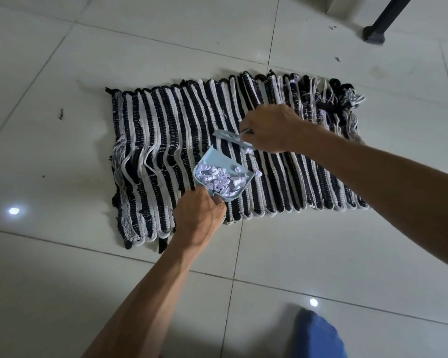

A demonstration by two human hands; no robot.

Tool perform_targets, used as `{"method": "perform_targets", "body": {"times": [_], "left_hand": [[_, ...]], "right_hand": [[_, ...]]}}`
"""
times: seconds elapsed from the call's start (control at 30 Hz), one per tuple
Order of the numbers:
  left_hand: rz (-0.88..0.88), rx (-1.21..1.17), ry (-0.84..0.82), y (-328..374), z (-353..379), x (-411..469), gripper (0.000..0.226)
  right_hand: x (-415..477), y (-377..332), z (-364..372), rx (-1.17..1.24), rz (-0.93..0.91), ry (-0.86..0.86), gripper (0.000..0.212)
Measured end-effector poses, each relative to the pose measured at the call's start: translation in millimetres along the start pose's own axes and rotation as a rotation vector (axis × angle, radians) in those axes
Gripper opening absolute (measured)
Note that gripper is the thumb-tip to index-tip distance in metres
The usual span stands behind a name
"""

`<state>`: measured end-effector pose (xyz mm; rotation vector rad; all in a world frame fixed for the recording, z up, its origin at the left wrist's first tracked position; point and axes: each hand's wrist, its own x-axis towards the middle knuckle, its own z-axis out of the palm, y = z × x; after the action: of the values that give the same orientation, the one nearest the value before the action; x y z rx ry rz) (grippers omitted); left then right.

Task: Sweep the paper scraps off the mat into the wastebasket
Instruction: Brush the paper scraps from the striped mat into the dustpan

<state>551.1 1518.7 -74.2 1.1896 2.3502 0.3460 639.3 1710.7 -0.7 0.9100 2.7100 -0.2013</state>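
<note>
A black-and-white striped woven mat [166,130] lies on the tiled floor. My left hand [198,215] grips the handle of a small light-blue dustpan [215,157] resting on the mat near its front edge. Crumpled white paper scraps [221,179] fill the pan. One scrap [258,173] lies at the pan's lip and another [248,150] sits under the brush. My right hand [272,127] holds a small light-blue hand brush [230,137] just beyond the pan, its head low over the mat. No wastebasket is in view.
Glossy white floor tiles [62,73] surround the mat. A black furniture leg [380,24] stands at the far right. Small dark specks [61,114] dot the floor left of the mat. A blue-clad knee [318,337] shows at the bottom edge.
</note>
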Motion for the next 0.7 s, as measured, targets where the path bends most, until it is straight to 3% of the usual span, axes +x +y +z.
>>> {"method": "perform_targets", "body": {"times": [0.37, 0.43, 0.57, 0.7], "left_hand": [[0.009, 0.021, -0.056, -3.3, -4.2, -10.6, 0.025], [0.034, 0.022, -0.057, -7.4, -6.3, -15.3, 0.015], [0.028, 0.030, -0.086, -13.7, -7.3, -21.9, 0.030], [0.019, 0.084, -0.084, -8.9, -8.2, -30.3, 0.024]], "right_hand": [[-43.8, -18.2, -9.4, 0.292, -0.165, -0.004, 0.026], [-46.3, -10.6, -18.8, 0.267, -0.151, 0.030, 0.026], [-49.8, 6.3, -26.9, 0.077, -0.060, 0.118, 0.029], [-59.6, 12.8, -1.1, -0.053, 0.019, 0.026, 0.031]]}}
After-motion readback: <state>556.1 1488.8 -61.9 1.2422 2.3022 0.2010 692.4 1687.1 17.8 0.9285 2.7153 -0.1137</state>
